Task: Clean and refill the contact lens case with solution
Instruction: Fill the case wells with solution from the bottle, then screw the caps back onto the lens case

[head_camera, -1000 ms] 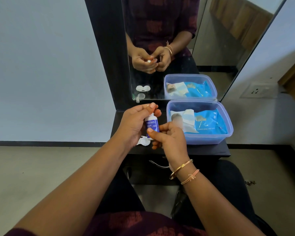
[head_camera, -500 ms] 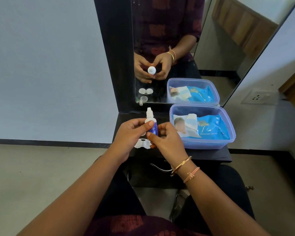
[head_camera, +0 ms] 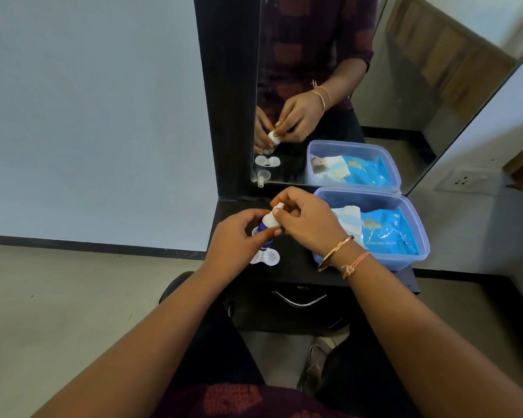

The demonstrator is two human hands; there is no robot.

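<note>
A small white solution bottle with a blue label is tilted above the black dresser top. My left hand grips its body. My right hand pinches the white nozzle end of the bottle between fingers and thumb. Just below the bottle, the white contact lens case lies on the dresser, partly hidden by my left hand. Whether a cap is on the bottle cannot be made out.
A translucent blue plastic box holding a blue wipes pack and papers stands to the right on the dresser. A mirror rises behind it, reflecting a small clear cap on the dresser behind my hands. A drawer handle sits below.
My right hand moved from the bottle's body up to its nozzle end. The bottle went from upright to tilted and sank lower over the lens case.
</note>
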